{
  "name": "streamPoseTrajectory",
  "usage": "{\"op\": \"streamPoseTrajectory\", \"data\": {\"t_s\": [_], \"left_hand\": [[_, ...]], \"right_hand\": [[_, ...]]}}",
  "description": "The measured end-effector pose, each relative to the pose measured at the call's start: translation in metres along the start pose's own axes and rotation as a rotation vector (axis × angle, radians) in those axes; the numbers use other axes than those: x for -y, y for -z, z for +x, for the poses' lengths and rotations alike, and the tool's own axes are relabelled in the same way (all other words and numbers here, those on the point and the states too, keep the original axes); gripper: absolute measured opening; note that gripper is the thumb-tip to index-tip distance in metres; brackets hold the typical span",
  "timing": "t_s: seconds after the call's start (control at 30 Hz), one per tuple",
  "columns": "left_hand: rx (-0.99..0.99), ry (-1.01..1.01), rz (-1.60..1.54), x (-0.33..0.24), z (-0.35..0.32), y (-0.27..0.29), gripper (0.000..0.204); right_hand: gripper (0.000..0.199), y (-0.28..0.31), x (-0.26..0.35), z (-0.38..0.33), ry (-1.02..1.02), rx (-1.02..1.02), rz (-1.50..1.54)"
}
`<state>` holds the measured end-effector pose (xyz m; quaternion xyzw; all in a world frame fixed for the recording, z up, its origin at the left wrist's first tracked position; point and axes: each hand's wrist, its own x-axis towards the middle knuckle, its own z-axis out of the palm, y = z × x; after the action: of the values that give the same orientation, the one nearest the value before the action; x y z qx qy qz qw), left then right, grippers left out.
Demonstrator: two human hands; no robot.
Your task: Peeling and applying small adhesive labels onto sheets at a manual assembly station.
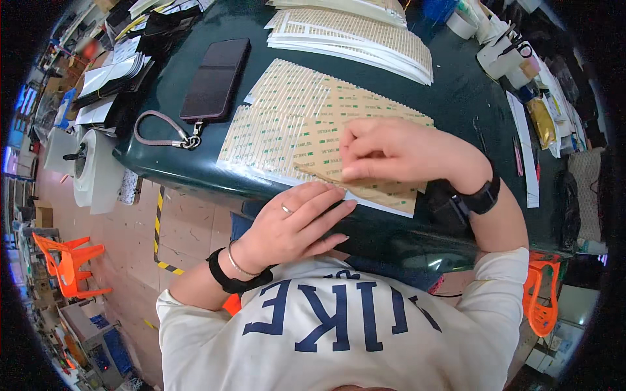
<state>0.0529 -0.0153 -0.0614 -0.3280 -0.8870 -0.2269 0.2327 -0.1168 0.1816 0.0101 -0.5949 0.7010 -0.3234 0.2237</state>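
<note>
Sheets (287, 124) of brown backing paper lie on the counter (450, 98) under your fingers; your right hand (391, 151) pinches one sheet's corner, your left hand (293, 225) presses flat, fingers together.

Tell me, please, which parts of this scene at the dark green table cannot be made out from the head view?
- Right hand: its fingertips curl under, so the grip on the tan adhesive sheet is hidden.
- Left hand: the palm covers the sheet's near edge.
- Phone: screen dark, nothing readable.
- Items at the table's far right: too small and bent by the fisheye rim.
- Left background: blurred.
</note>
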Motion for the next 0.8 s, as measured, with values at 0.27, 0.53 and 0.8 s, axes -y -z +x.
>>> {"op": "streamPoseTrajectory", "data": {"t_s": [0.27, 0.53, 0.8], "left_hand": [[0.033, -0.099, -0.003, 0.002, 0.004, -0.009, 0.058], [0.034, -0.043, -0.002, -0.004, 0.005, -0.007, 0.057], [0.008, -0.056, 0.05, -0.003, 0.002, -0.011, 0.056]], "right_hand": [[0.013, -0.013, 0.014, -0.014, -0.242, -0.026, 0.094], [0.011, -0.015, 0.005, -0.016, -0.221, -0.105, 0.127], [0.01, -0.022, 0.009, -0.015, -0.189, -0.138, 0.152]]}}
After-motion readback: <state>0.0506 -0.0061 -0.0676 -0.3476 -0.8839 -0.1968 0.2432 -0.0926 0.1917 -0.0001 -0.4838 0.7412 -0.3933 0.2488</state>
